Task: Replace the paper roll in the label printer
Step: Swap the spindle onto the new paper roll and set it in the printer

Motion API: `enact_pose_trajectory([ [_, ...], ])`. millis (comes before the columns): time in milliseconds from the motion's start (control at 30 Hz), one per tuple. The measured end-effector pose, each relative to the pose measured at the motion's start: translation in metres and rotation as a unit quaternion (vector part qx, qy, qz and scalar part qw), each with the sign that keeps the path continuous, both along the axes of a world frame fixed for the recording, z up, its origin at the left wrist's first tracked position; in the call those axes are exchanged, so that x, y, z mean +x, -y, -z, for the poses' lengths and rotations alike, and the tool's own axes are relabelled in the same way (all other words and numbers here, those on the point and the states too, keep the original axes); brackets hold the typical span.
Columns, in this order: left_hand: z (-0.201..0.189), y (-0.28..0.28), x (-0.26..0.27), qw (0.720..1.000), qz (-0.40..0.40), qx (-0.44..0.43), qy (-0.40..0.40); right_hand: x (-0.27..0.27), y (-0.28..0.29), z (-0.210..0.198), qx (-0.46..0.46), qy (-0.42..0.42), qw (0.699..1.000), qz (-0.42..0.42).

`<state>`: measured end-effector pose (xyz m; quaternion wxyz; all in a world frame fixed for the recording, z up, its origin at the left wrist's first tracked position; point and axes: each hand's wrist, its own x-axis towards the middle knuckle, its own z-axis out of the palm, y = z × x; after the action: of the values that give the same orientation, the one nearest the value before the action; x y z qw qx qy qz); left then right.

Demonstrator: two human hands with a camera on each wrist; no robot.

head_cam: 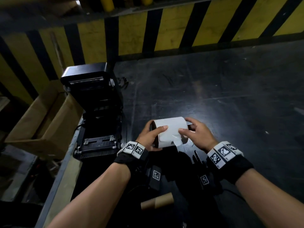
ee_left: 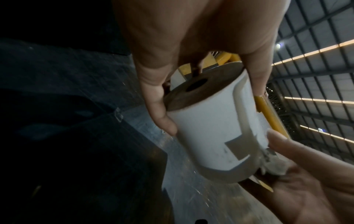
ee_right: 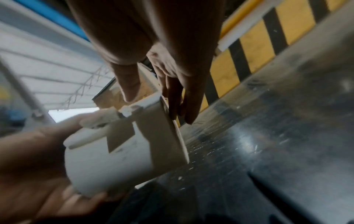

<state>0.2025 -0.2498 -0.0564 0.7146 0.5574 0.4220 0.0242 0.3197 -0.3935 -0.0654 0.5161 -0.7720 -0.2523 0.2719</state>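
- My two forearms fill the foreground of the head view, and between them an empty cardboard core (head_cam: pixel 157 202) lies on the near edge of the tabletop (head_cam: pixel 213 89)
- Just beyond, my left hand (head_cam: pixel 148 136) curls round the near-left end of the new paper roll (head_cam: pixel 171 131), thumb across the white face, holding it clear above the tabletop
- My right hand (head_cam: pixel 195 134) pinches the loose leading edge at the roll's right end, where a tape tab (head_cam: pixel 177 139) seals it; fingers bent, not spread
- The roll's long axis runs left to right, its hollow end facing the left wrist camera
- The label printer (head_cam: pixel 98 112) stands open, lid raised, to the left of both hands and nearer my left one; its bay looks empty
- I judge the roll must travel leftward, axis kept crosswise to the bay, once the tab is freed
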Motion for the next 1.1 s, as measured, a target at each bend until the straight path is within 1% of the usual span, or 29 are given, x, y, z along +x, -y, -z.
enact_pose_trajectory([
  [67,0.004,0.0,-0.002,0.999,0.0,0.017,-0.031,-0.005,0.006,-0.004,-0.069,0.118,0.99,-0.027],
  [133,0.008,0.0,-0.005,0.998,-0.005,0.029,-0.062,-0.01,0.01,-0.009,-0.063,0.219,0.971,-0.068],
  [167,0.01,0.0,-0.006,0.997,-0.01,0.024,-0.074,-0.013,0.011,-0.01,-0.062,0.247,0.961,-0.105],
  [233,0.01,-0.002,-0.005,0.995,-0.019,0.006,-0.094,-0.018,0.011,-0.007,-0.09,0.265,0.942,-0.186],
  [300,0.007,-0.005,-0.004,0.994,-0.015,0.0,-0.107,-0.024,0.006,-0.001,-0.133,0.273,0.923,-0.235],
  [367,0.005,-0.006,-0.002,0.994,-0.008,-0.004,-0.11,-0.028,0.002,0.004,-0.136,0.3,0.918,-0.223],
  [433,0.003,-0.006,0.0,0.993,-0.006,-0.008,-0.116,-0.029,-0.003,0.006,-0.11,0.326,0.92,-0.188],
  [533,0.005,-0.008,-0.002,0.992,-0.012,-0.017,-0.122,-0.025,-0.007,0.011,-0.083,0.323,0.928,-0.164],
  [633,0.009,-0.01,-0.004,0.993,-0.01,-0.019,-0.119,-0.019,-0.006,0.015,-0.031,0.278,0.95,-0.138],
  [700,0.012,-0.011,-0.004,0.993,-0.007,-0.016,-0.113,-0.011,-0.004,0.015,-0.001,0.243,0.965,-0.1],
  [800,0.015,-0.014,-0.003,0.994,-0.002,-0.013,-0.107,0.007,0.005,0.014,0.0,0.21,0.976,-0.051],
  [833,0.015,-0.014,-0.003,0.994,-0.004,-0.017,-0.108,0.014,0.01,0.014,-0.014,0.216,0.975,-0.042],
  [900,0.014,-0.015,-0.003,0.994,-0.005,-0.021,-0.112,0.029,0.02,0.016,-0.072,0.235,0.968,-0.053],
  [1000,0.014,-0.015,-0.003,0.993,0.002,-0.025,-0.116,0.053,0.035,0.028,-0.202,0.254,0.941,-0.1],
  [1100,0.016,-0.015,-0.002,0.993,0.003,-0.027,-0.117,0.066,0.051,0.047,-0.316,0.228,0.911,-0.135],
])
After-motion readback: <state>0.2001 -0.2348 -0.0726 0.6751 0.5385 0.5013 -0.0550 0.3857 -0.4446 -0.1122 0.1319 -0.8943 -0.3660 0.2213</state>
